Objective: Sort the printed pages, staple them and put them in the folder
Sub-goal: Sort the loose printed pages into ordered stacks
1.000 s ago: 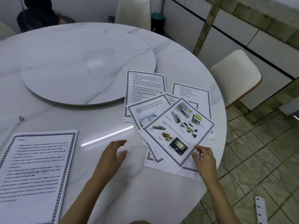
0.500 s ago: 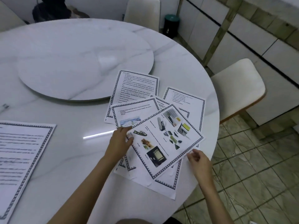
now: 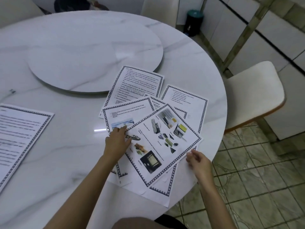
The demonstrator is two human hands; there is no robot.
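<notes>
Slippage worries me: white black-bordered printed pages [image 3: 166,141] overhang the round marble table's [image 3: 66,162] near edge, left hand [image 3: 116,143] pressing flat-fingered, right hand [image 3: 198,160] loosely curled, grip unclear.

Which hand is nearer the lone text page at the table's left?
Left. The left hand rests on the fanned pages, right of the lone page; the right hand is farther right.
</notes>
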